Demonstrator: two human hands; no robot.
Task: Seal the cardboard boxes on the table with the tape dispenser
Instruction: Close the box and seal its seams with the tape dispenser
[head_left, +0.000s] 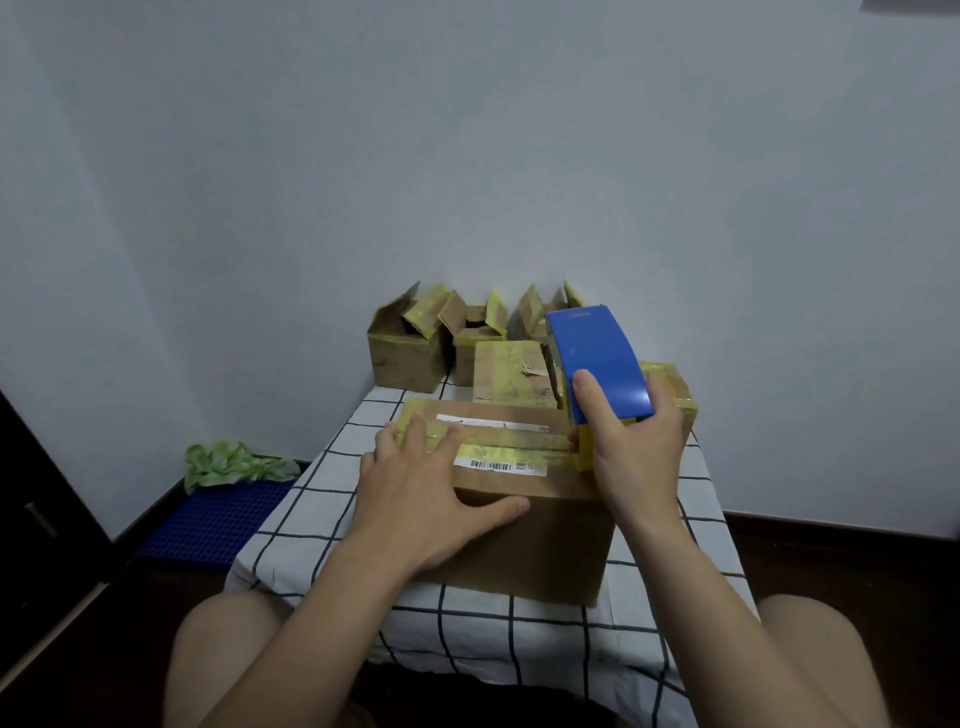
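A large brown cardboard box (540, 535) stands at the near middle of the checked table (311, 509), its flaps shut, with white labels on top. A strip of yellowish tape (509, 441) runs across its top seam from left to right. My left hand (426, 488) lies flat on the box's left top, fingers spread over the tape's start, thumb on the front edge. My right hand (634, 447) grips the blue and yellow tape dispenser (597, 364) at the box's right top edge, where the strip ends.
Behind the big box, a smaller shut box (511, 379) with yellow tape lies on the table. Three open boxes (410, 348) stand against the wall. Another taped box (675, 389) sits behind my right hand. Green crumpled paper (234, 462) and a blue grid mat (218, 519) lie on the floor at left.
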